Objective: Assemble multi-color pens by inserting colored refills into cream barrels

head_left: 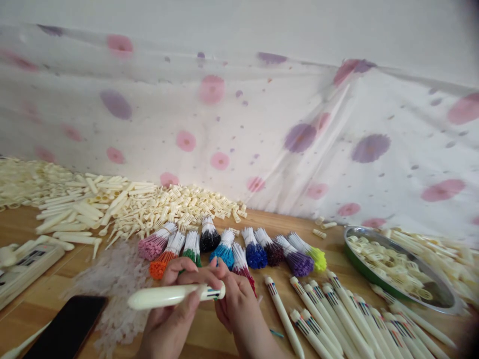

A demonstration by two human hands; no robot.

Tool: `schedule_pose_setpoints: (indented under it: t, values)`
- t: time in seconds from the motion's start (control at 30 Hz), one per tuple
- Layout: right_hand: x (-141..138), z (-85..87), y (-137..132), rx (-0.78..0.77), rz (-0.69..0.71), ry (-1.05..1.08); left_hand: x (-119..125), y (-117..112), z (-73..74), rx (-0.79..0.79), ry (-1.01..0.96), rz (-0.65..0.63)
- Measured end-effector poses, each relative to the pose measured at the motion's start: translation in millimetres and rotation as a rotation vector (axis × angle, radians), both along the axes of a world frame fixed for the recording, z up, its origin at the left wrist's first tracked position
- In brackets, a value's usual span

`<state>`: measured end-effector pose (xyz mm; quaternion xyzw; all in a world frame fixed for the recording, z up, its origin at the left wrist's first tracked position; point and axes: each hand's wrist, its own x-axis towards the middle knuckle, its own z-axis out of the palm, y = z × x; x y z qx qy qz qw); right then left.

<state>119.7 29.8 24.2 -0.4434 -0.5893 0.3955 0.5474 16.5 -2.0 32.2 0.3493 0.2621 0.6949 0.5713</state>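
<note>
A cream multicolour pen point(164, 297) lies sideways in my left hand point(170, 321), whose thumb and fingers close round the barrel. Its rounded tip points left; the slotted end, with dark and green sliders showing, points right. The fingers of my right hand point(241, 306) are bent and pressed together at that slotted end. Whether they pinch a small part there is hidden. Just beyond my hands stand bundles of white refills with coloured ends, among them orange point(159, 269), light blue point(223, 249) and dark red point(241, 262) ones.
Finished-looking multicolour pens point(337, 314) lie in a row at right, beside a green-sided metal dish point(396, 286) of cream clips. Piles of cream barrels point(75, 209) and caps point(187, 204) lie at back left. A phone point(69, 326), clear small parts point(116, 299) and a power strip point(32, 267) are at left.
</note>
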Motion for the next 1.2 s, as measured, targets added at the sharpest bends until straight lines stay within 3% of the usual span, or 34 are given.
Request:
schedule_pose_setpoints:
  t: [0.1,0.2,0.27,0.33,0.37,0.47,0.53,0.7,0.9,0.97,1.03,1.1,1.13,1.2]
  values:
    - [4.8,-0.3,0.4,-0.033,-0.075,-0.011,-7.6,5.8,5.8,-0.077,-0.156,-0.033]
    - [13.8,-2.3,-0.8,0.195,-0.224,-0.200,-10.1,9.6,15.2,-0.278,-0.329,-0.001]
    - [14.8,-6.9,-1.9,0.316,-0.212,-0.303,-9.8,11.7,19.4,-0.399,-0.411,0.010]
    - [9.0,-14.5,-3.0,0.235,-0.168,-0.262,-9.2,13.3,18.9,-0.400,-0.447,0.010]
    - [4.2,-18.9,-3.6,0.101,-0.124,-0.184,-8.9,13.6,16.6,-0.361,-0.437,0.006]
    - [-10.0,-29.5,-4.7,-0.404,0.140,0.084,-9.4,12.1,5.8,-0.201,-0.275,-0.024]
    - [-14.2,-30.9,-4.9,-0.573,0.308,0.159,-11.6,9.9,-0.8,-0.086,-0.100,-0.067]
    - [-0.7,-15.7,2.4,-0.537,0.372,0.101,-23.7,14.6,-7.3,0.021,0.303,-0.208]
    - [41.3,7.0,23.3,-0.244,0.171,-0.091,-39.2,40.0,-12.8,-0.258,0.489,-0.318]
    - [53.0,13.4,26.0,-0.187,0.194,-0.161,-41.0,39.8,-9.6,-0.309,0.497,-0.484]
    - [61.1,19.0,27.0,-0.156,0.278,-0.224,-39.6,34.1,-4.5,-0.436,0.371,-0.850]
    - [66.2,22.7,28.0,-0.134,0.363,-0.278,-34.8,26.4,-0.8,-0.513,0.269,-1.102]
    - [68.0,23.5,29.0,-0.125,0.390,-0.300,-31.5,22.7,-0.3,-0.527,0.254,-1.145]
    - [70.6,22.4,31.9,-0.118,0.409,-0.333,-23.9,16.9,-2.4,-0.517,0.306,-1.064]
